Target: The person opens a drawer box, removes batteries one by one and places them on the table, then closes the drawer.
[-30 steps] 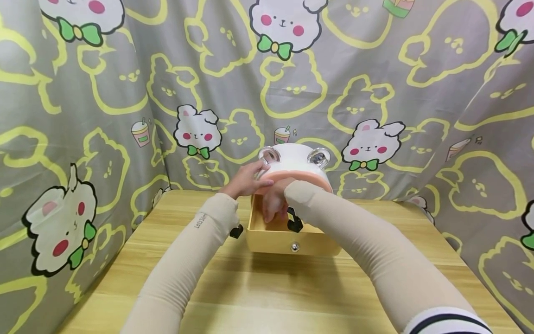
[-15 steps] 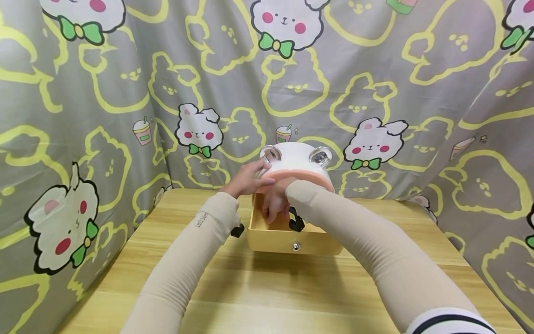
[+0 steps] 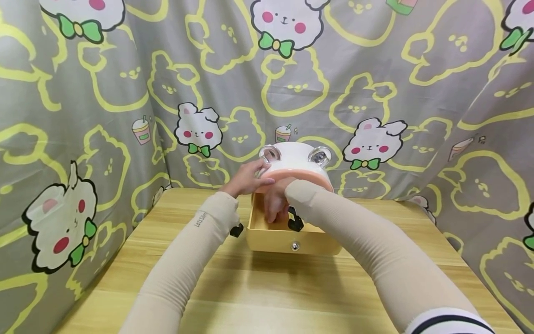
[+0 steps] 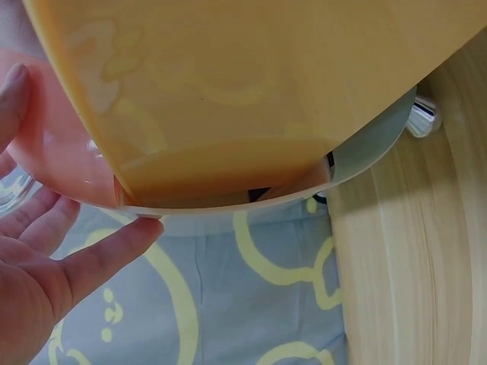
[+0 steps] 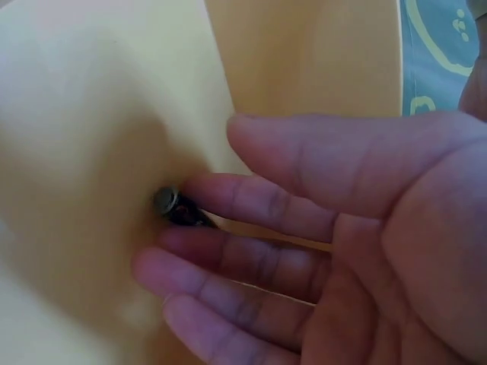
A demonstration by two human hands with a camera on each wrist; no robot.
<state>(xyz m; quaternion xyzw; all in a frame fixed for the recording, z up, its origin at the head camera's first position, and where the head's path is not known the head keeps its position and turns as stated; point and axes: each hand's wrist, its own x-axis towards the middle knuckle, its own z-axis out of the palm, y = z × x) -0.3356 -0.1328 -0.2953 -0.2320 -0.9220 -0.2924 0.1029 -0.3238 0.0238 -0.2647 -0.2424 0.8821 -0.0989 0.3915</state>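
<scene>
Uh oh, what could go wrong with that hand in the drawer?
The small dark cylinder might roll away, because the right hand has its thumb apart from it. And the drawer sticks out with that hand inside, so a bump could perhaps push it in and pinch fingers.

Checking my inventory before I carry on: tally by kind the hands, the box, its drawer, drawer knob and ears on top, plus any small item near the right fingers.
Hands: 2 (left hand, right hand)
Box: 1 white-and-pink box
Drawer: 1 yellow drawer
Knob: 1 silver knob
Ears: 2 silver-rimmed ears
Small item: 1 dark cylinder
Total: 8
</scene>
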